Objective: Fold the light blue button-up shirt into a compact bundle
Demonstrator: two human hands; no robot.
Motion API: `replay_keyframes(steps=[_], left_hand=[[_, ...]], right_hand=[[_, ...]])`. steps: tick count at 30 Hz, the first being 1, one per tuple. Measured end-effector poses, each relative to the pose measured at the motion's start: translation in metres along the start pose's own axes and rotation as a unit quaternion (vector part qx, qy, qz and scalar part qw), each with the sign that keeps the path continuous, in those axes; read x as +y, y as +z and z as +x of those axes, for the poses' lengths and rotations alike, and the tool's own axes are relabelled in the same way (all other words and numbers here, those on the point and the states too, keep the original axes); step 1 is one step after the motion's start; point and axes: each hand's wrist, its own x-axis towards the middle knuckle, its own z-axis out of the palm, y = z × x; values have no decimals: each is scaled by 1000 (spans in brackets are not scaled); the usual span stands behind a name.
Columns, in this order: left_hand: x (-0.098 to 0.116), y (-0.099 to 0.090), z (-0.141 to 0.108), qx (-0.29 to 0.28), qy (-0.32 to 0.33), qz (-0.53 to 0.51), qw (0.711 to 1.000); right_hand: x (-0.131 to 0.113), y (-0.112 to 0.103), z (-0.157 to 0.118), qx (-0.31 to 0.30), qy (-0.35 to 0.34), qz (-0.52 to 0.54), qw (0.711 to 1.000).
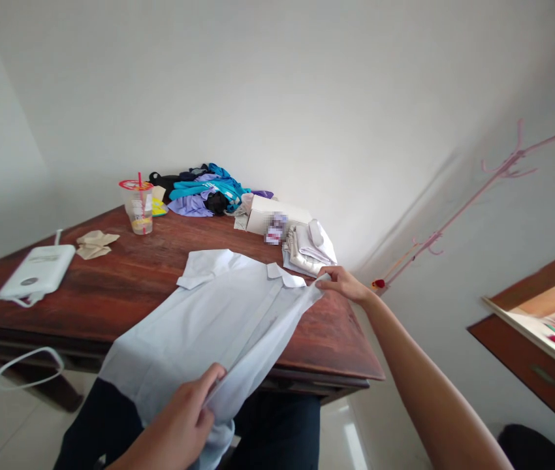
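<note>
Right grip (345, 284) pinches shirt (196, 320) near folded clothes (314, 247).

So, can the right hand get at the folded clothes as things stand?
Probably yes: the folded clothes lie just beyond the right hand, and no other object seems to stand between. That hand is pinching the white shirt, though, so it would likely have to let go first.
</note>
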Motion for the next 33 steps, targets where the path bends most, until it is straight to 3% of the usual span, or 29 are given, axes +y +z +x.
replay_keyframes(steps=[5,10,13,17,21,23,26,29,33], left_hand=[[-35,13,-8,33,-58,-4,998],[-49,-11,-7,120,-41,-8,992],[-45,-39,-4,166,-24,-18,986],[-28,-68,2,215,-59,-53,973],[-9,-77,7,189,-48,-87,977],[-5,-75,10,201,-13,-57,978],[-11,-66,14,239,30,68,968],[-23,-59,17,246,74,193,947],[-37,-58,15,261,118,274,918]], right_hand=[[9,13,29,18,2,14,1000],[9,19,56,32,-7,26,999],[9,20,64,52,-16,46,997],[11,21,63,67,10,104,992],[17,22,57,90,31,154,983],[21,22,54,101,32,171,980],[24,22,52,108,31,186,976],[25,21,51,118,33,188,975],[24,22,50,126,41,190,973]])
